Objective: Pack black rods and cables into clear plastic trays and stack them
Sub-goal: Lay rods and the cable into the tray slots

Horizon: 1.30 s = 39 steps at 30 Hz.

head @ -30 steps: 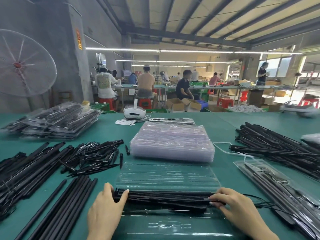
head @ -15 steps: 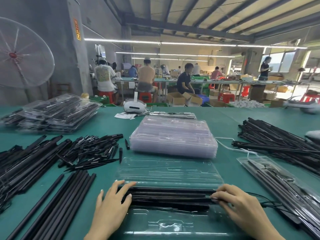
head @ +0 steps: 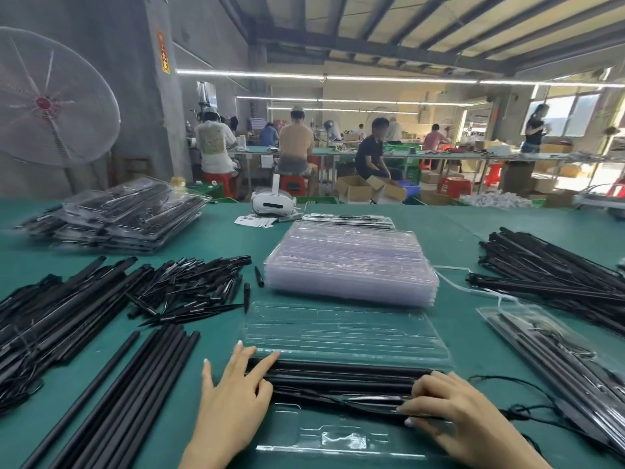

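Both hands (wrists cut off) press black rods (head: 341, 380), hiding their ends.

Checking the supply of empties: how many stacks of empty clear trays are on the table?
1: the stack of empty trays sits mid-table, beyond the open tray being filled. Others may lie out of view.

Our left hand (head: 233, 394) lies flat, fingers (head: 265, 362) straight and spread; our right hand (head: 453, 411) seems loosely curled, fingertips pressing down.
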Motion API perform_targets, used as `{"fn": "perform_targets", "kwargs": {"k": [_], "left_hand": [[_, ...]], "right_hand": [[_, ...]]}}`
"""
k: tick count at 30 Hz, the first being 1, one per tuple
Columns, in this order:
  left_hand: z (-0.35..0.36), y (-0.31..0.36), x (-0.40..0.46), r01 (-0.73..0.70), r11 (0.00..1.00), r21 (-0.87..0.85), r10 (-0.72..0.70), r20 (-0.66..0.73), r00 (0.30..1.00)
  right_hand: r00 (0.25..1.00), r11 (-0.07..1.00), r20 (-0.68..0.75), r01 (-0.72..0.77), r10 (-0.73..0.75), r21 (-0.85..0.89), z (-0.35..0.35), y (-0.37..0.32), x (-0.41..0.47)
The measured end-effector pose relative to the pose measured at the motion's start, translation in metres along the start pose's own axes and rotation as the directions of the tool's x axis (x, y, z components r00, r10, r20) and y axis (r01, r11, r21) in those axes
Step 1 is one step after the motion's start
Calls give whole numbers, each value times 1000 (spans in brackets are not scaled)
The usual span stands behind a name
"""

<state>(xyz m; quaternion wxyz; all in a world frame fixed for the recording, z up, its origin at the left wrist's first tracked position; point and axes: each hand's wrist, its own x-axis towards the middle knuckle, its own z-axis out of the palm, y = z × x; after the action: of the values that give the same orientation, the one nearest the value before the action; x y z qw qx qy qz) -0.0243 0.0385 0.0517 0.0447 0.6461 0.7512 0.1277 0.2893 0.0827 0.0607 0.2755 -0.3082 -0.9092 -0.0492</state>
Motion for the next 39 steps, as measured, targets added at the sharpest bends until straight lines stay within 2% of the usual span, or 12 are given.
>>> {"fn": "perform_targets", "kwargs": {"k": [2,4,6,10,12,16,20,26,31,34,39], "left_hand": [[1,1,0,-1,998,-61,-3,-71,997],[2,2,-1,-92,993,-74,76,-192,978],[2,2,1,-185,967,-173,134,-270,954],[4,-5,6,-184,895,-407,106,-207,973],[5,-7,8,-172,876,-451,95,-188,978],[6,-5,7,-120,916,-383,67,-151,986],[9,-3,6,-113,954,-278,81,-125,989],[13,2,1,-134,991,18,135,-48,990],[12,3,0,-170,984,43,168,58,984],[10,6,0,-129,991,-35,131,83,988],[11,12,6,-52,996,-79,59,85,995]], "right_hand": [[1000,1000,-2,-10,10,4,-1,-1,0],[999,999,18,-32,32,-4,-2,-2,0],[996,996,45,-84,83,15,-4,-4,-1],[964,983,202,-182,172,32,-2,0,-2],[946,982,280,-181,161,48,1,7,-3],[930,977,318,-208,183,46,1,8,-3],[938,971,275,-233,211,50,3,5,-2],[936,968,276,-245,220,56,2,3,2],[944,969,252,-236,211,70,3,4,-1],[953,975,234,-212,192,62,4,3,-3],[987,983,72,-152,145,101,4,2,-8]]}}
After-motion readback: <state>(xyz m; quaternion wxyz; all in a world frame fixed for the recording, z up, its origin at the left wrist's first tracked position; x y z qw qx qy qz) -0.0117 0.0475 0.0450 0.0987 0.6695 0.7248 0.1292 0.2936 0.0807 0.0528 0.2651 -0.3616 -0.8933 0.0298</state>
